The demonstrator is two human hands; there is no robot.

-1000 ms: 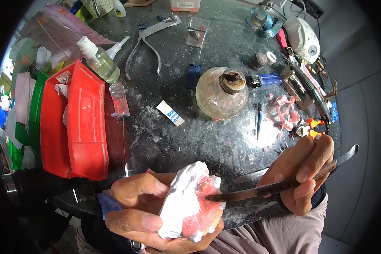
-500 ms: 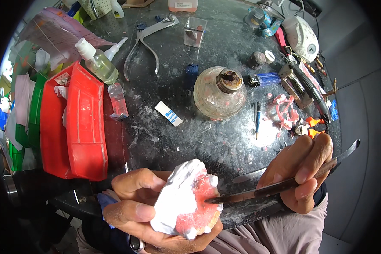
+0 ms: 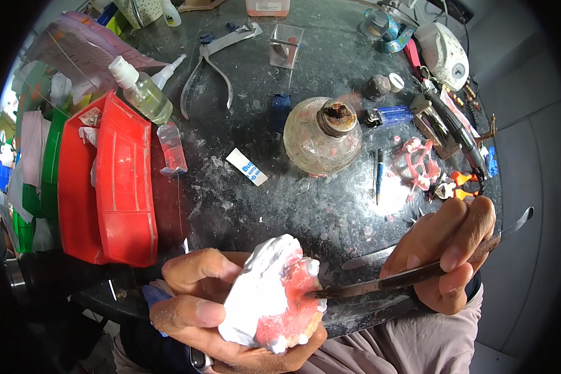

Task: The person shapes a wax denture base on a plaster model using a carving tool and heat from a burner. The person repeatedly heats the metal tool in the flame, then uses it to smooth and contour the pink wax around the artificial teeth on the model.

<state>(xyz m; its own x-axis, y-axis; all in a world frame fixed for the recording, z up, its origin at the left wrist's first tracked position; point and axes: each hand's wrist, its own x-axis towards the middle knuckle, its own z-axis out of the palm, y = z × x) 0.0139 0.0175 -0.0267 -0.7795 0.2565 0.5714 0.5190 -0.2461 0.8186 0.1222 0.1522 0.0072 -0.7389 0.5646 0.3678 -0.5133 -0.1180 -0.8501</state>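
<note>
Nearside of the glass jar (image 3: 321, 146), the left hand (image 3: 190, 311) clasps a white cast (image 3: 249, 311), shifted leftward, and the right hand (image 3: 452, 252) a dark spatula (image 3: 411, 276), its tip now apparently working nearer the edge of the pink layer (image 3: 290, 319).

A glass spirit lamp (image 3: 321, 142) stands on the counter (image 3: 230, 218). Left of it are metal pliers (image 3: 224, 42), a spray bottle (image 3: 148, 98) and a red plastic bin (image 3: 127, 193); just right, a translucent blue lighter (image 3: 394, 115); beyond it, a clear square box (image 3: 279, 55).
</note>
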